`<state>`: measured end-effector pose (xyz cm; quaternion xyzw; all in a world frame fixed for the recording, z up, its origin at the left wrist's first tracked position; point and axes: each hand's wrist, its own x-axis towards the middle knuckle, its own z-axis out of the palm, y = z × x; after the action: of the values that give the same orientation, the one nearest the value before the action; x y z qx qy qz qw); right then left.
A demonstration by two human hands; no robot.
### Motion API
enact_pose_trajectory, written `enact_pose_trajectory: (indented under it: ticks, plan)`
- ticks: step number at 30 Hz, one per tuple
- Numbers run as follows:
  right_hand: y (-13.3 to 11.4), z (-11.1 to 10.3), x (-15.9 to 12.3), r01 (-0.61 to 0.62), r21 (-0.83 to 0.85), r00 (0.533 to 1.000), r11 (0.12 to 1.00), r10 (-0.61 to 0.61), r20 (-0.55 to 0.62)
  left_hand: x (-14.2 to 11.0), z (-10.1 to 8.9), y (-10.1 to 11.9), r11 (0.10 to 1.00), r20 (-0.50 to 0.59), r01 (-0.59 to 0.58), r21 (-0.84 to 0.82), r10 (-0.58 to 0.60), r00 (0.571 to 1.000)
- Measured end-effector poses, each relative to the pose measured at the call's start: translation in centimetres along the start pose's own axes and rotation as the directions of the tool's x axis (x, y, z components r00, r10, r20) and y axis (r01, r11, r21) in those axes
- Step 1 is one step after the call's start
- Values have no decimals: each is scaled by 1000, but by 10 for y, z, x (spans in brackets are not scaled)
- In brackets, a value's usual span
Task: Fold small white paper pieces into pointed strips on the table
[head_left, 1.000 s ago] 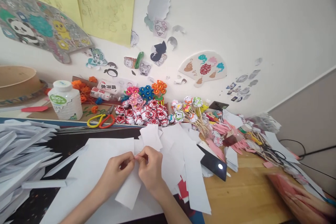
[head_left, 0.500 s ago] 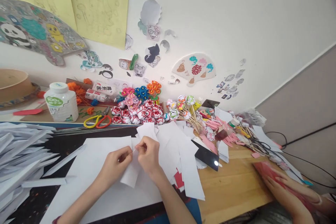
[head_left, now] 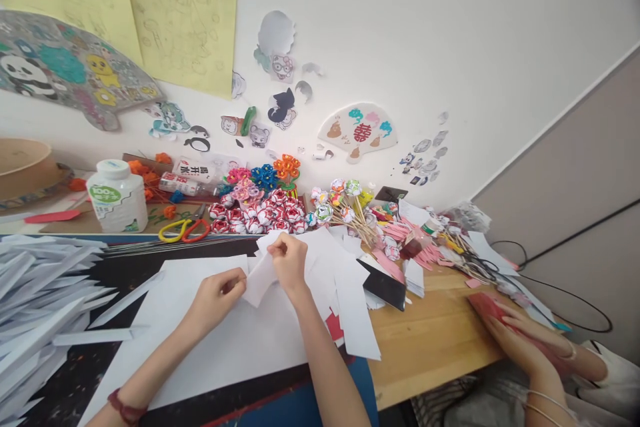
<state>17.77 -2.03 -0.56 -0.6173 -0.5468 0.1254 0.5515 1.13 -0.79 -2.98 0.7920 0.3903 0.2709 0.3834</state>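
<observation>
Both my hands hold one small white paper strip [head_left: 260, 280] above a large white sheet [head_left: 220, 340] on the desk. My left hand [head_left: 216, 297] pinches the strip's lower left end, fingers closed. My right hand [head_left: 287, 260] is closed on its upper end, a little higher and further from me. Several more white paper strips [head_left: 345, 293] lie fanned out just right of my hands.
A heap of folded white strips [head_left: 40, 293] fills the left. Behind stand a white bottle [head_left: 117, 197], yellow-and-red scissors [head_left: 183, 230] and paper flowers [head_left: 260, 210]. A black phone [head_left: 385, 283] lies on the wooden desk [head_left: 430, 340]. Another person's hands [head_left: 520, 340] work with red paper at the right.
My right hand has lifted the strip's upper end up and away from me, while the left stayed low. The view has swung right, showing more of the other person.
</observation>
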Motion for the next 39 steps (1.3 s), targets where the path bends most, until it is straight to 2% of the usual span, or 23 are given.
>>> enact_pose_trajectory:
  ticks: [2,4,8,10,12,14,16,19,22,25,27,30,32,35,39]
  plan:
    - [1,-8,2,-27,1,999,1000,27,-46,-3,-1,3,1000,5,-21,22,21,1000]
    - [4,-14,3,-60,6,993,998,60,-99,-7,-3,5,997,-35,-36,69,39,999]
    - [10,-15,2,-121,36,975,992,125,-184,-14,-10,5,981,-232,0,195,46,972]
    - [12,-8,-1,-140,68,975,988,149,-165,-14,-12,4,976,-326,28,215,45,944]
    - [12,2,-6,-146,110,984,983,156,-86,-12,-12,2,977,-365,23,210,57,929]
    - [11,10,-10,-151,156,988,976,153,0,-9,-9,0,981,-334,-7,192,72,940]
    - [10,16,-13,-163,202,986,966,154,60,-7,-6,-1,988,-251,-30,151,67,966]
    - [12,17,-14,-197,260,980,945,180,89,-6,-6,-2,997,-153,-7,78,19,988]
    - [15,12,-13,-234,295,972,926,214,99,-6,-11,-5,996,-169,57,63,-46,985]
    - [16,3,-13,-265,311,958,913,213,191,-4,-20,-12,993,-192,86,83,-69,979]
    - [15,-2,-15,-287,307,934,907,194,299,-2,-24,-15,993,-154,57,100,-42,987]
    - [13,-7,-19,-298,260,861,919,142,488,-1,-27,-18,993,-48,-8,115,14,999]
    - [11,-7,-21,-274,220,818,936,107,565,-1,-26,-17,992,-3,-31,123,31,1000]
    - [8,-2,-25,-226,200,794,953,61,605,-2,-24,-14,993,55,-37,109,31,998]
    - [6,2,-26,-210,219,804,953,41,593,-3,-25,-11,994,69,6,111,-14,998]
